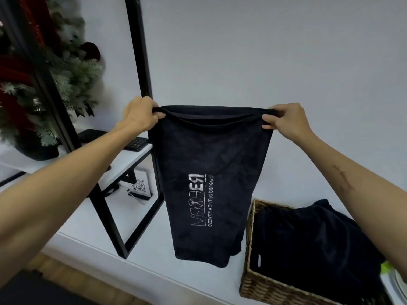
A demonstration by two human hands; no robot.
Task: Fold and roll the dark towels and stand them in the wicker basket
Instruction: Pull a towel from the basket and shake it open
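A dark navy towel [211,155] with mirrored white lettering hangs doubled over in the air above the white counter. My left hand [141,114] pinches its top left corner and my right hand [284,119] pinches its top right corner, holding the upper edge stretched between them. The towel's lower end hangs just above the counter, left of the wicker basket [250,249]. Inside the basket at the lower right lie more dark towels [312,243], loosely bunched and spilling over the far rim.
The white counter [154,249] runs along a pale wall. A black metal shelf frame [141,62] stands at the left, carrying a keyboard [134,142] and a decorated fir tree [55,73]. A small QR-code sign [139,187] sits under the shelf.
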